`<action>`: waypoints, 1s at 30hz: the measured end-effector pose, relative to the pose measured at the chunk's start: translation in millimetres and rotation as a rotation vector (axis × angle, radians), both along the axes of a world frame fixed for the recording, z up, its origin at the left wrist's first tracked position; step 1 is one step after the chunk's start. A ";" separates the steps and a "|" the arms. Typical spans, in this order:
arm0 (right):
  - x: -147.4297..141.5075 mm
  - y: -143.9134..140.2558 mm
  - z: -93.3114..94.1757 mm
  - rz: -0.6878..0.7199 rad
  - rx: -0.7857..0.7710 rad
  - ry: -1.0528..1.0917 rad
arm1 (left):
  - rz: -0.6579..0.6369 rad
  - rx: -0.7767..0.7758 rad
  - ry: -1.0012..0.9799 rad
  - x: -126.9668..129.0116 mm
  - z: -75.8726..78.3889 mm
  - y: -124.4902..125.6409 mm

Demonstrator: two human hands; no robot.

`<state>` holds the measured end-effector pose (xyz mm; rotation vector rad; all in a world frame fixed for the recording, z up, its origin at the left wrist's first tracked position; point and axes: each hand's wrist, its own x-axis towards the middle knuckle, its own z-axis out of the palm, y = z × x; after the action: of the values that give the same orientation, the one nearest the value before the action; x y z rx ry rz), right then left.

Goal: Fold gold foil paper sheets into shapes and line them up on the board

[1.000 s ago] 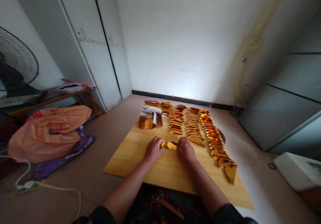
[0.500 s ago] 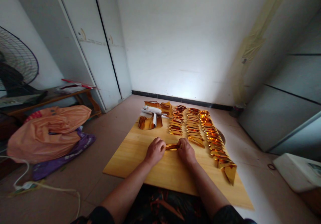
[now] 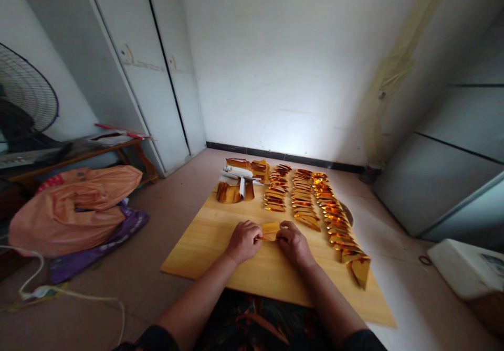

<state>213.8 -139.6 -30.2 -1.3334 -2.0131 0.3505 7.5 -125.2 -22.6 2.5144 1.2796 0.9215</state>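
Between my two hands is a small folded piece of gold foil paper, low over the wooden board. My left hand pinches its left end with curled fingers. At its right end, my right hand grips with thumb and fingers closed. Beyond my hands and to the right, several folded gold foil pieces stand in rows: a left row, a middle row and a long right row. A curved stack of gold foil sheets lies at the far left of the board.
The wooden board spans the space before my lap. White rolled paper lies near its far left corner. On the floor are an orange bag, a cable and a white box. A fan stands left.
The gold paper has tilted and opened, so a broader flat face now shows. My hands have shifted slightly toward me, and the right hand's fingers have turned.
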 end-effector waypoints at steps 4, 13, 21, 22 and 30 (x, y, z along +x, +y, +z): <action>7.0 0.6 -3.7 0.058 0.027 0.002 | -0.016 0.005 -0.021 -2.8 0.1 -1.3; 7.3 6.7 8.6 0.022 -0.139 -0.020 | 0.011 0.004 0.024 -6.7 1.4 -5.9; -8.3 19.3 19.2 -0.235 -0.320 -0.257 | 0.132 -0.024 0.116 -2.1 3.2 -0.4; -9.9 20.4 20.6 -0.248 -0.333 -0.276 | 0.146 -0.025 0.118 -1.7 2.3 0.6; -14.9 25.5 29.6 -0.287 -0.393 -0.371 | 0.226 -0.064 0.175 1.2 5.4 -1.2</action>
<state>198.9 -114.1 -0.6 -2.0325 -2.0708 0.4009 8.7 -126.5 -17.2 2.4837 1.6462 0.6992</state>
